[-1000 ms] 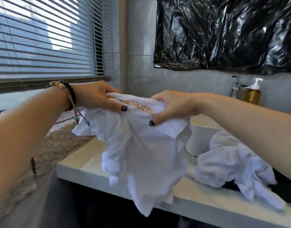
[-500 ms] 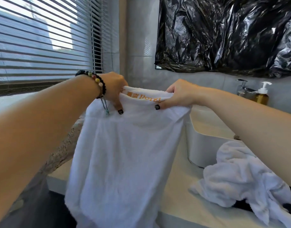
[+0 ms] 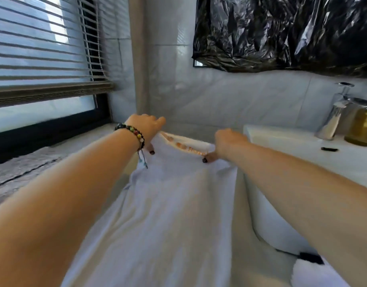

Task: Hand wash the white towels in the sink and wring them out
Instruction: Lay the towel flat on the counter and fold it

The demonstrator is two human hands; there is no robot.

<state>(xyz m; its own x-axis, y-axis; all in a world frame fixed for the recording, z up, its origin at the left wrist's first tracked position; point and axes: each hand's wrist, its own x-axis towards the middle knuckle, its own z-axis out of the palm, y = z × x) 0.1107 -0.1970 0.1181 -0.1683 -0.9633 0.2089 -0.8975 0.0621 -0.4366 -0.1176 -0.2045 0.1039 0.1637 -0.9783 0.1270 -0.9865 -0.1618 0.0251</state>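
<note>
- Our left hand (image 3: pixel 146 126) pinches the white towel's (image 3: pixel 174 214) far left corner; our right hand (image 3: pixel 227 145) pinches its right;
- towel spread lengthwise over the worktop (image 3: pixel 120 179), beside the sink (image 3: pixel 282 139).

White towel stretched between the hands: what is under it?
The white terry towel, gripped by the left hand and right hand, covers the pale stone counter. Anything beneath stays hidden; the white basin sits beside it.
</note>
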